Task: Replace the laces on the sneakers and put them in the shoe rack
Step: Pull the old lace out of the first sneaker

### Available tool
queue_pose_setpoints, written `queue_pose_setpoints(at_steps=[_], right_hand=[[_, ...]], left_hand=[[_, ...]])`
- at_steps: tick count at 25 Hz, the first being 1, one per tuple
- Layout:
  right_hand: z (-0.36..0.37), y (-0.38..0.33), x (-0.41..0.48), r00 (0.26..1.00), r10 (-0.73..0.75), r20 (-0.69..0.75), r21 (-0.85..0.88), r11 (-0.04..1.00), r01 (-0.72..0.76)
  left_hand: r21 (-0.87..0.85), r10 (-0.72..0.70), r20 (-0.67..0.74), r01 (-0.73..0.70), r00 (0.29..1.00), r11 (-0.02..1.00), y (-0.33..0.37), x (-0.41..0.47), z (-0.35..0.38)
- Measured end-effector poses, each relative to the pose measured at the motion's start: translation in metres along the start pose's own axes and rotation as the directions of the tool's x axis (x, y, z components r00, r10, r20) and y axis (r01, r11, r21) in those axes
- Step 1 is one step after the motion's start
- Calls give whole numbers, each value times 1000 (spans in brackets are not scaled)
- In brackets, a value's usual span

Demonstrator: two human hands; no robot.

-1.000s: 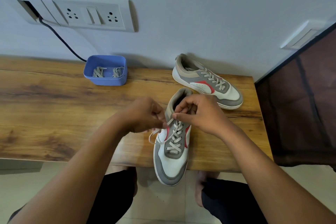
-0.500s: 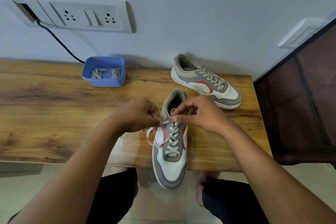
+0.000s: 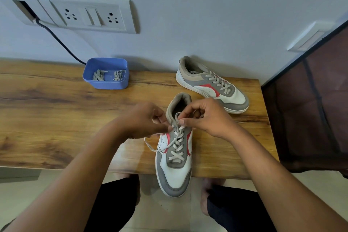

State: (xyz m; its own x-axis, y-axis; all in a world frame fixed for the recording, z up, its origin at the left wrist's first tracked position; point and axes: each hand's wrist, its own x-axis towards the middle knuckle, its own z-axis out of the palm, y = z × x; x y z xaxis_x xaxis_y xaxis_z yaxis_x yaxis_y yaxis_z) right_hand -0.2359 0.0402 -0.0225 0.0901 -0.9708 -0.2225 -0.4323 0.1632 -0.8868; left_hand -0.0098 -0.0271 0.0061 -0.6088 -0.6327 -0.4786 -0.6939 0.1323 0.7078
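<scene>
A white, grey and red sneaker (image 3: 174, 171) lies on the wooden table (image 3: 47, 118) with its toe hanging over the front edge. My left hand (image 3: 143, 120) and my right hand (image 3: 205, 117) both pinch its pale lace (image 3: 177, 141) at the top eyelets. One loop of the lace hangs out to the left of the shoe. The second sneaker (image 3: 211, 84), fully laced, rests at the back right near the wall. A blue tub (image 3: 106, 73) at the back holds two bundled grey laces.
A dark mesh-sided rack (image 3: 310, 109) stands right of the table. On the wall are a socket panel (image 3: 84, 15) and a black cable (image 3: 62, 43) running down behind the tub. Below the table edge are my legs and the tiled floor.
Both hands stayed at the top of the sneaker. The lace loop on the left has been drawn lower and wider, and a small loop now stands up between my fingertips.
</scene>
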Motion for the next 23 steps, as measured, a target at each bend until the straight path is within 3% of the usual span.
queue_pose_setpoints(at_steps=[2,5,7,11,14,16,19,23], right_hand=[[-2,1,0,1000,19,6,33,999,-19],[-2,1,-3,1000,0,2,-29,1000,0],[-2,0,-3,1000,8,2,-52,999,-8],[-4,-1,-1,996,86,-2,58,995,-86],[-6,-2,-4,986,125,-112,134,985,-110],[-5,-1,-8,970,188,-154,146,975,-166],[3,-2,-9,954,280,-105,95,958,-271],[12,-3,0,959,166,-231,-30,984,-178]], left_hand=[[100,34,4,-35,999,994,2,3,1],[222,-90,180,49,980,974,-8,-4,-12],[218,-136,199,92,970,972,-12,-8,-14],[239,-65,-16,67,998,969,-12,-2,-6],[256,169,-284,-95,944,962,-10,4,-4],[232,270,-234,-216,934,949,-5,6,-1],[325,279,-125,-227,952,918,-1,11,10],[343,239,-232,-150,943,927,-3,17,11]])
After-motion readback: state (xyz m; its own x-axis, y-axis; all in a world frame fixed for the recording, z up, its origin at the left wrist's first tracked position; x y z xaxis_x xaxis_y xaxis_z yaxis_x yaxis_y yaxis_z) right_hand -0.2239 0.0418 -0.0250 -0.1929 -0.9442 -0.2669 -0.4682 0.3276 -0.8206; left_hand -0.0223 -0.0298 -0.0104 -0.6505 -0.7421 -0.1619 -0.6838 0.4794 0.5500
